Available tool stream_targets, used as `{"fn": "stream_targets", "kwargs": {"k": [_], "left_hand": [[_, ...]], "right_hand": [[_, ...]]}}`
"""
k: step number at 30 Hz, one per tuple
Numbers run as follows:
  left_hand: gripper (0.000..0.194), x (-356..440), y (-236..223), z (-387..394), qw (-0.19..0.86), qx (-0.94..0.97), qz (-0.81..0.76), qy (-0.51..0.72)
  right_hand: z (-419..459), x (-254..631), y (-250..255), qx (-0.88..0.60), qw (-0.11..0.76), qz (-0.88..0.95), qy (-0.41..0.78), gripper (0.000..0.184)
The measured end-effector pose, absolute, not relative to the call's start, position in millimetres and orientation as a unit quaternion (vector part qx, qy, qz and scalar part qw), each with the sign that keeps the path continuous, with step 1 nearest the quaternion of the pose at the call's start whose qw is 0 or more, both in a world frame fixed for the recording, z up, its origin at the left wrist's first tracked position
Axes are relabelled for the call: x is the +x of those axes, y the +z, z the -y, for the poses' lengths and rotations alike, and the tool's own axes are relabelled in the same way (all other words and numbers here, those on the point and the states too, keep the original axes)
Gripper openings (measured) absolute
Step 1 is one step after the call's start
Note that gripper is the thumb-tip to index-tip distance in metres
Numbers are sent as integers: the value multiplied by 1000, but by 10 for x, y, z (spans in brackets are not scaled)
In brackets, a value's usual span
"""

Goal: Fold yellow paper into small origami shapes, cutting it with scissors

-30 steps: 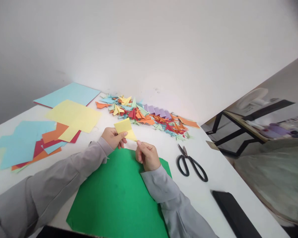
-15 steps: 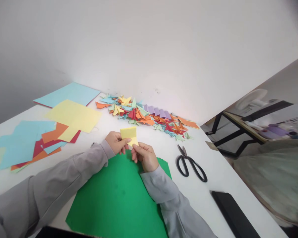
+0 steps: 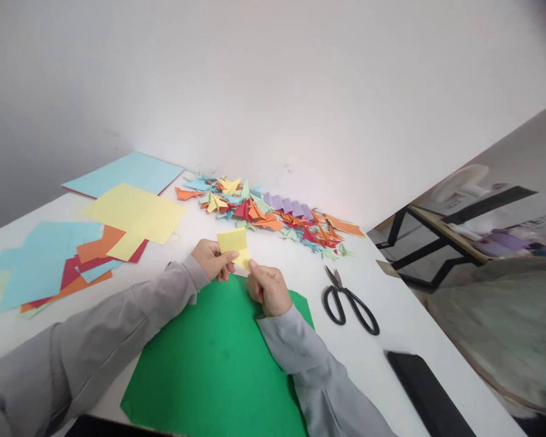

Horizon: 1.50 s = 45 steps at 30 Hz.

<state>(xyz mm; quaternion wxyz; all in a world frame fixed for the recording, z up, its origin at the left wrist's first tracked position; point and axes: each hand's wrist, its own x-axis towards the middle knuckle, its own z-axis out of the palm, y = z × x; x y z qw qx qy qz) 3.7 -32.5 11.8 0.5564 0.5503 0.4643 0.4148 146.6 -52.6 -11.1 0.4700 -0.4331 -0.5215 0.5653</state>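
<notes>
Between my hands is a small yellow piece of paper (image 3: 233,240), held up above the far edge of a green sheet (image 3: 218,358). A crease runs across it. My left hand (image 3: 213,261) pinches its left side, thumb in front and fingers behind. At the lower right corner, my right hand (image 3: 268,288) has thumb and curled fingers closed on the paper's edge. Just beyond, folded paper planes (image 3: 257,212) in several colours lie heaped along the wall.
Loose coloured sheets lie left, including a yellow sheet (image 3: 136,212) and a blue sheet (image 3: 50,255). Scissors (image 3: 346,297) with black handles rest right of the green sheet, blades slightly apart. Nearer me is a flat black object (image 3: 425,388). The table's right edge slopes past it.
Both hands have shifted slightly with the yellow paper, which tipped more upright and then moved a little left. My right hand came closer to my left, then drew back to the lower corner.
</notes>
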Motion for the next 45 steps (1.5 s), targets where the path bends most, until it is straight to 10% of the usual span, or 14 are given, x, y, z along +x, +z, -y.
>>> {"fn": "stream_targets", "kwargs": {"k": [25, 45], "left_hand": [[22, 27, 108, 279, 749, 456, -386, 286], [19, 66, 116, 354, 680, 513, -390, 349]], "right_hand": [[526, 1466, -111, -420, 456, 548, 561, 31], [554, 1449, -72, -404, 452, 555, 570, 31]]}}
